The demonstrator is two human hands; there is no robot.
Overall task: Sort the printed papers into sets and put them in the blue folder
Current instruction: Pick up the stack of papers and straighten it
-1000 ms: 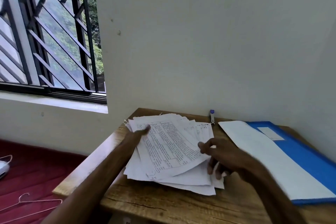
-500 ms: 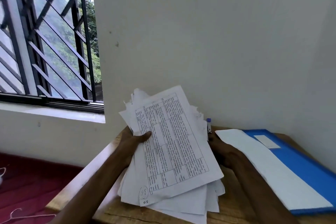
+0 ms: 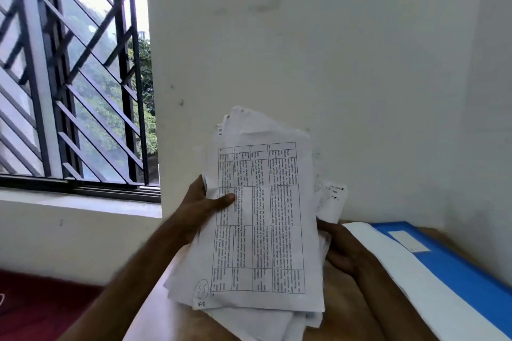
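Note:
A loose stack of printed papers (image 3: 263, 230) stands nearly upright above the wooden table, its front sheet showing a printed table with "S-S" handwritten at the bottom. My left hand (image 3: 205, 207) grips the stack's left edge, thumb laid across the front sheet. Behind the right edge, my right hand (image 3: 340, 246) holds the stack from the back and is partly hidden by paper. The blue folder (image 3: 454, 271) lies flat at the right, with a white sheet (image 3: 410, 277) along its near side.
The wooden table (image 3: 346, 313) fills the lower middle, pushed into a corner of white walls. A barred window (image 3: 69, 77) is at the left above a ledge. Red floor (image 3: 41, 307) lies lower left.
The paper stack went from lying flat on the table to being lifted and tilted upright in both hands. The small stapler by the wall is now hidden behind the papers.

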